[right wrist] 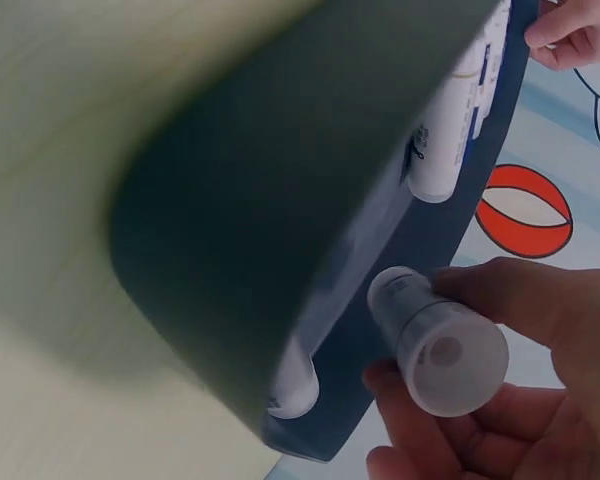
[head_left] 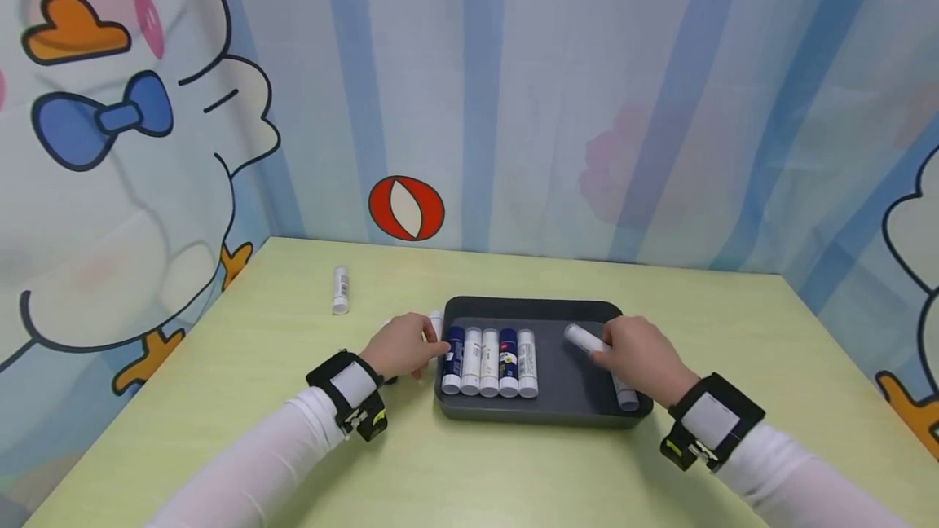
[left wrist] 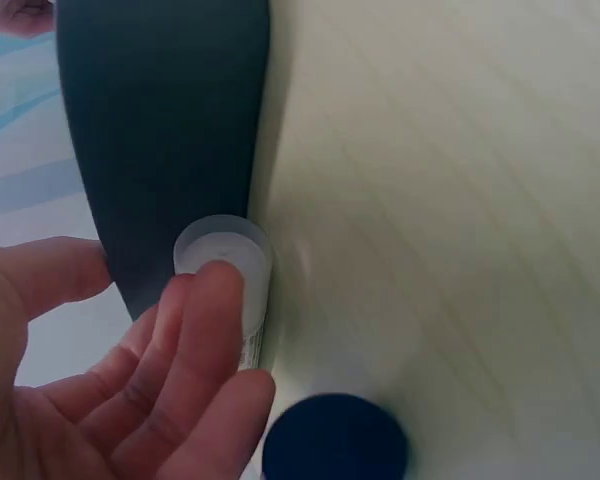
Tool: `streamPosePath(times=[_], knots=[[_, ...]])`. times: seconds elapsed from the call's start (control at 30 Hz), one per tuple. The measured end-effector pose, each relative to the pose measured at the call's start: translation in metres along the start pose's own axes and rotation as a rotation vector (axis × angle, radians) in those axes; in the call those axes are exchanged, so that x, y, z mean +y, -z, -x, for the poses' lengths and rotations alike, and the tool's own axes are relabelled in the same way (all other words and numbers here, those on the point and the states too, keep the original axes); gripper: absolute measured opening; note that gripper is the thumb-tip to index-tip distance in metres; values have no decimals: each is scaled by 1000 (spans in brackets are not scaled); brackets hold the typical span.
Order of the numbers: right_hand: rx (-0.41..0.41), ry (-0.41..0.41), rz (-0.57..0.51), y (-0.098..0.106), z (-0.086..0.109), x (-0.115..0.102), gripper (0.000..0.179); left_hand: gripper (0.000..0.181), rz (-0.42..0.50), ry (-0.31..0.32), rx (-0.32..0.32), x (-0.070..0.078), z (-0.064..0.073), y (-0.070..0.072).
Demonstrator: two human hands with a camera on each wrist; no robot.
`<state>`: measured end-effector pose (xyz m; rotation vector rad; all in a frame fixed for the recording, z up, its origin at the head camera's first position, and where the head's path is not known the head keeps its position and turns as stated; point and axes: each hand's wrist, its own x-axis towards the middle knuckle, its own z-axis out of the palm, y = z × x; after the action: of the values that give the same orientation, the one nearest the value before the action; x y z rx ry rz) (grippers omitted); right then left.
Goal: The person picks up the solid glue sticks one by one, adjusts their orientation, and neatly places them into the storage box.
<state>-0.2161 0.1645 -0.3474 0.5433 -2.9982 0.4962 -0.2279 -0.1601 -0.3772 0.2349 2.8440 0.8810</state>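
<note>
My right hand (head_left: 649, 355) pinches a white glue stick (head_left: 584, 338) between thumb and fingers, tilted over the right part of the dark grey tray (head_left: 543, 412). In the right wrist view, the held glue stick (right wrist: 445, 350) points its translucent end at the camera. Beneath that hand another white glue stick (head_left: 625, 394) lies along the tray's right side. At the left rim is my left hand (head_left: 399, 345), fingers loosely bent and thumb apart. Close to its fingers, a white glue stick (left wrist: 225, 255) stands outside the tray, with a dark blue round end (left wrist: 335, 440) nearby.
Several white and blue glue sticks (head_left: 490, 363) lie in a row in the tray's left half. One more white glue stick (head_left: 341, 290) stands at the back left of the pale yellow table (head_left: 293, 332). A printed cloth backdrop (head_left: 513, 104) rises behind the table.
</note>
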Motion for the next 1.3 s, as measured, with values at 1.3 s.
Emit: streamPosePath(times=[1.3], knots=[[-96, -52, 369, -16, -1, -5, 31, 17, 17, -53, 7, 3, -2, -3]])
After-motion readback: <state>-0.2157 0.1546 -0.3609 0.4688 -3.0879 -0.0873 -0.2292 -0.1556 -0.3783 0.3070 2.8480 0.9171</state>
